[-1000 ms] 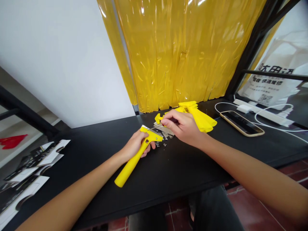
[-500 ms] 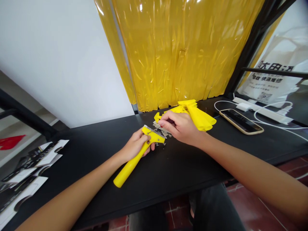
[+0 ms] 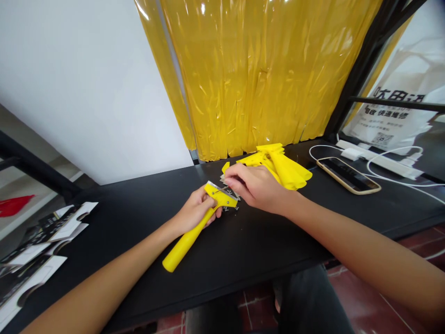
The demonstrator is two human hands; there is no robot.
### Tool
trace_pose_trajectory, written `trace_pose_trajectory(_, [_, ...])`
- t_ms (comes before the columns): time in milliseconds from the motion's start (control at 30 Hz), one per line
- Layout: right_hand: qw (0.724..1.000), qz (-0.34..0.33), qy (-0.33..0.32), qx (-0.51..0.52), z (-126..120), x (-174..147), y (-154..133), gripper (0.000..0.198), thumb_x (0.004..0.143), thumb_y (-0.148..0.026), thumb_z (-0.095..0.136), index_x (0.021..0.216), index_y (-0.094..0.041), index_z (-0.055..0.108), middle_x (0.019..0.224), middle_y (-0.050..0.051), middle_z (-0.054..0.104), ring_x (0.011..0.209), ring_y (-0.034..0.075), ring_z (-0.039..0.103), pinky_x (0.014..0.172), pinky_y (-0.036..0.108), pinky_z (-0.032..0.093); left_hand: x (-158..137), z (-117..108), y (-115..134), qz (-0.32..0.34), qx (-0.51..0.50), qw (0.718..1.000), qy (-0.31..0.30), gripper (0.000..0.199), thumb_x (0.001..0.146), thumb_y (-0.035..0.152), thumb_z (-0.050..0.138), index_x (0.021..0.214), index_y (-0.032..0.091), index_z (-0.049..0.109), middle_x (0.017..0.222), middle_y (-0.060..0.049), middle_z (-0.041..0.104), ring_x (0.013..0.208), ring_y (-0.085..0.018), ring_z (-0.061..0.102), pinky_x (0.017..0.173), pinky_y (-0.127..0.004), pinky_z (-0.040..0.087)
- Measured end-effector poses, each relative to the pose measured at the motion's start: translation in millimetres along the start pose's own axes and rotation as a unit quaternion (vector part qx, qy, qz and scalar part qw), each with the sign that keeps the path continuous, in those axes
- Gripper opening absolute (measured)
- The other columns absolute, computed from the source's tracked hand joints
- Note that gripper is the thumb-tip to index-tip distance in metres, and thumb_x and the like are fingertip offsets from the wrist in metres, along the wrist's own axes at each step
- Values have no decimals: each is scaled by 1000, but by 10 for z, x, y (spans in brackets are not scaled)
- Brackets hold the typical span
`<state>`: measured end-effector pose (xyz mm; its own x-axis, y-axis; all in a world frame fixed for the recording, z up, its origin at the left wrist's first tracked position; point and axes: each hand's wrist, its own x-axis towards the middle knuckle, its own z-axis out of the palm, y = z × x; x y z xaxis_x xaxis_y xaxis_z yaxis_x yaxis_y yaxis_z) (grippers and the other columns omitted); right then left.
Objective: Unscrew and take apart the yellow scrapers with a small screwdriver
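My left hand (image 3: 197,209) is closed round a yellow scraper (image 3: 184,246) just below its head. The scraper's handle slants down towards the front edge, and a metal blade lies along the top of its head. In a pinch, my right hand (image 3: 259,185) holds a thin screwdriver (image 3: 221,189); its handle is hidden in the fingers. The shaft reaches to the scraper head, near the screw at its left end. Small loose screws (image 3: 225,208) lie beside the head, and metal blades lie partly hidden behind my right hand.
Several yellow scraper parts (image 3: 288,171) are heaped beyond my right hand. At the right lie a phone (image 3: 348,174), white cables and a power strip (image 3: 385,160). Printed cards (image 3: 52,236) are stacked at the left of the black table (image 3: 139,208). A yellow plastic curtain hangs behind.
My right hand has shifted slightly left, with the screwdriver still at the scraper head. The scraper in my left hand has barely moved.
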<state>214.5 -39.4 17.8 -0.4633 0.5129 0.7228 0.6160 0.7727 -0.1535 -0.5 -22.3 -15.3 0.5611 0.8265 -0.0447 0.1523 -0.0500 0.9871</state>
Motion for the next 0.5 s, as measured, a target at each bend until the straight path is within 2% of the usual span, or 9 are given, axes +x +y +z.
trace_pose_trajectory(233, [993, -99, -57, -37, -40, -45, -45, 28, 105, -28, 37, 120, -21, 59, 101, 7, 73, 89, 20, 67, 74, 31, 44, 6, -10, 19, 11, 31, 999, -17, 11, 87, 24, 56, 93, 19, 49, 61, 4, 58, 37, -8, 49, 36, -18, 35])
trace_pose_trajectory(367, [990, -96, -92, -49, -95, -50, -79, 30, 104, -29, 38, 126, -23, 57, 95, 7, 72, 85, 20, 65, 72, 30, 43, 13, -33, 13, 8, 37, 998, -40, 8, 87, 24, 54, 84, 17, 52, 61, 3, 56, 38, -7, 48, 36, -17, 35])
trace_pose_trajectory(500, [983, -101, -135, -72, -142, 33, -136, 32, 104, -29, 39, 133, -22, 52, 92, 6, 71, 80, 19, 62, 67, 29, 40, 21, -66, 25, -25, 22, 998, -48, 6, 83, 23, 54, 82, 17, 55, 61, 2, 57, 37, -8, 49, 35, -18, 35])
